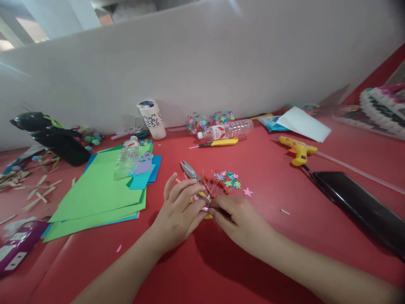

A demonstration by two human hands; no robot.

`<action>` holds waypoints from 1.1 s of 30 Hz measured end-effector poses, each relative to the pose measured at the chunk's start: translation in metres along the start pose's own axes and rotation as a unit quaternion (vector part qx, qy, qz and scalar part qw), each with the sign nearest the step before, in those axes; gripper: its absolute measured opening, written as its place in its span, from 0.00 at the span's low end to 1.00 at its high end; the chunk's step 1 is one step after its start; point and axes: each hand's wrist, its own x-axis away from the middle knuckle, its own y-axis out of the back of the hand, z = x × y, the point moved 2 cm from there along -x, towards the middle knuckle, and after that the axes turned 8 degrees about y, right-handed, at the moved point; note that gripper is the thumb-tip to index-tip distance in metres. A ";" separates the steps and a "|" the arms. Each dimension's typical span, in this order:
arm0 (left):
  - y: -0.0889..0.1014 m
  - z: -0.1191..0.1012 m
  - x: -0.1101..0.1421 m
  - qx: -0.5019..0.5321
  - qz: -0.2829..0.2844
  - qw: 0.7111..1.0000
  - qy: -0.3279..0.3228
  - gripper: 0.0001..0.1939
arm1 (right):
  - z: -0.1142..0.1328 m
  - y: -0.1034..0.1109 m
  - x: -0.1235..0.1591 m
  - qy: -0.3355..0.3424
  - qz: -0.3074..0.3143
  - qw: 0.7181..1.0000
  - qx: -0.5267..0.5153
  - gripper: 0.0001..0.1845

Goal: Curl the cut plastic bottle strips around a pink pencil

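A small clear plastic piece with yellow and purple trim (207, 198) is held low over the table, partly hidden by my hands. My left hand (182, 209) curves over its left side, thumb and fingers closed against it, little of the grip showing. From the right, my right hand (236, 215) pinches the near edge of the piece between thumb and forefinger, by a pale pink strip. Just behind lie scissors (190, 170) with orange-red handles, blades pointing away to the left. Foam star stickers (229, 179) lie in a small heap beyond my right hand, a pink star (248, 192) apart from them.
A yellow cutter (223, 142) and a plastic bottle (237, 128) lie at the back. Green sheets (104, 181) bear another bottle (127, 160) on the left. To the right rest a yellow glue gun (297, 150) and a black case (357, 202). A white wall (202, 63) stands behind.
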 end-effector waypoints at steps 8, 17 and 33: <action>-0.001 -0.001 0.003 0.001 0.042 0.999 -0.017 0.04 | -0.003 0.000 -0.003 -0.023 0.038 0.995 -0.088 0.07; 0.003 -0.001 0.002 0.005 0.081 0.997 -0.020 0.05 | -0.004 0.000 -0.002 -0.080 0.070 0.980 -0.171 0.08; 0.000 0.001 0.001 0.041 0.088 0.995 -0.006 0.06 | 0.000 0.000 -0.001 -0.030 0.056 0.997 -0.051 0.08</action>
